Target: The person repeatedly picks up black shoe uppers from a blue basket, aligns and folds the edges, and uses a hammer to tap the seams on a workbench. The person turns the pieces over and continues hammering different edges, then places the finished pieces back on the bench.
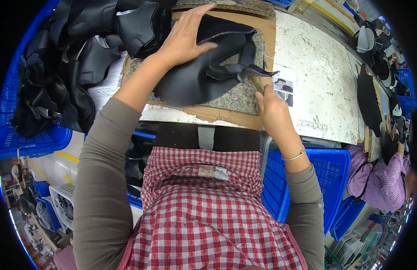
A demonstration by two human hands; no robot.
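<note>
A black leather shoe upper [186, 83] lies partly folded over a speckled stone slab [242, 100]. Above its far left part is my left hand [186, 38], thumb spread away from the fingers; it seems to rest on the leather. My right hand [275, 110] is closed round the wooden handle of a hammer [258, 84] at the slab's right edge. The hammer's dark head is beside the right end of the upper, its narrow end pointing right. Whether the head touches the leather I cannot tell.
Several black uppers [93, 63] are heaped in a blue crate [42, 144] at the left. Cardboard [208, 114] lies under the slab on the white table [321, 81]. A printed sheet [285, 83] is right of the slab. Blue crates [316, 175] stand below right; a co-worker [379, 180] is at far right.
</note>
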